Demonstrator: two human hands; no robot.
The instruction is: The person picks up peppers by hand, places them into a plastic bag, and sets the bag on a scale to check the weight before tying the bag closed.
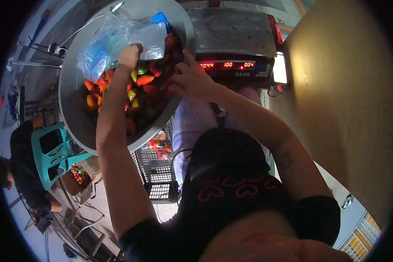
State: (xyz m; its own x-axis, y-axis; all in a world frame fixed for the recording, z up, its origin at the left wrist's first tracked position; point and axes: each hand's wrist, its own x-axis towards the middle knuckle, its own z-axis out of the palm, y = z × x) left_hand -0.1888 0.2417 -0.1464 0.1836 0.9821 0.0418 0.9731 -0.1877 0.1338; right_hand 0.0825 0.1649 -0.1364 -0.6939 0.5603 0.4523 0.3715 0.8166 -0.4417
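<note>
A large grey metal basin (67, 108) holds a heap of red, orange, yellow and green peppers (145, 80). Clear plastic bags (150, 36) lie over the peppers towards its far side. My left hand (130, 56) is curled at the near edge of these bags, its fingertips pinching the plastic. At the basin's right wall is my right hand (194, 79), fingers spread and nothing visible between them. Just right of that hand stands a digital scale (232, 32) with a bare metal pan and lit red digits.
Below the basin, a black plastic crate (155, 168) holds bagged red peppers (160, 145). A lit phone (280, 68) lies beside the scale. A large tan panel (340, 98) fills the right. At left are a green plastic chair (39, 154), another person (28, 163) and a cardboard box (73, 183) with peppers.
</note>
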